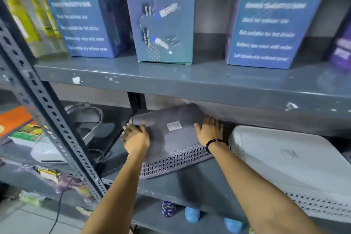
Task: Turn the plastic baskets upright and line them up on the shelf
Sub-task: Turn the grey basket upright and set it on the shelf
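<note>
A dark grey plastic basket (171,138) lies upside down on the grey metal shelf (171,188), its flat bottom with a white label facing up and its perforated wall toward me. My left hand (135,137) grips its left end and my right hand (209,129), with a bead bracelet at the wrist, holds its right end. To the right lies a white plastic basket (284,161), also upside down, touched by neither hand.
The shelf above (190,80) sits low over the baskets and carries tall blue boxes (266,17) and yellow bottles (20,17). A perforated upright post (53,119) stands at the left. Beyond it are books, a white device and cables. Small blue items lie below.
</note>
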A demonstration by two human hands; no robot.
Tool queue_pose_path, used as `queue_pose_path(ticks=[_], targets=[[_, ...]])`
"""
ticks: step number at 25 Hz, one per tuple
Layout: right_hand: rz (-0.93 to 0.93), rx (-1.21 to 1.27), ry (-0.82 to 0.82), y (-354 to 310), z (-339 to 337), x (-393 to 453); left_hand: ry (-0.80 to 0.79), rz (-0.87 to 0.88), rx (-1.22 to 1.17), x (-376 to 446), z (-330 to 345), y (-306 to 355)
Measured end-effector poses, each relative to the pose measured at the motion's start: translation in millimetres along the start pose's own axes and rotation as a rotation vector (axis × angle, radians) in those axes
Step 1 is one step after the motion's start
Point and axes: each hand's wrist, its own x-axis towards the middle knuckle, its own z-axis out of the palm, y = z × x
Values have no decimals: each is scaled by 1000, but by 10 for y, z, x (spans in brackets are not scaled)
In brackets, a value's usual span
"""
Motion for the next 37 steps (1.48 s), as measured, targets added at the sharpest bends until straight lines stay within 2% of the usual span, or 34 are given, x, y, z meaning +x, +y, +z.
queue_pose_path(ticks=[3, 6, 9, 11, 13, 15, 16, 19, 23, 26, 30, 37], targets=[[219, 107, -83, -68, 44, 184, -79, -215, -75, 199, 77, -46], [382, 284, -98, -152, -13, 233, -92, -289, -154, 213, 34, -16], [517, 551, 9, -198, -151, 151, 42, -233, -330, 134, -131, 37], [520, 803, 173, -166, -271, 68, 159, -137, -589, 72, -302, 85], [522, 1157, 317, -98, -371, -78, 237, -30, -861, 1, -471, 100], [575, 1505, 346, -13, -416, -281, 209, -56, -1073, -69, -597, 30], [595, 1584, 324, 43, -386, -367, 150, -99, -1154, -110, -618, -56], [598, 1451, 159, 259, -301, -695, -77, -207, -1235, -321, -574, -403], [621, 1253, -39, 416, -269, -907, -237, -368, -1150, -340, -576, -735], [619, 1023, -115, 459, -150, -918, -328, -358, -1093, -293, -557, -831], [578, 859, -120, 347, -142, -1006, -293, -385, -944, -202, -455, -933], [585, 861, -71, 345, -33, -944, -273, -371, -826, -108, -406, -967]])
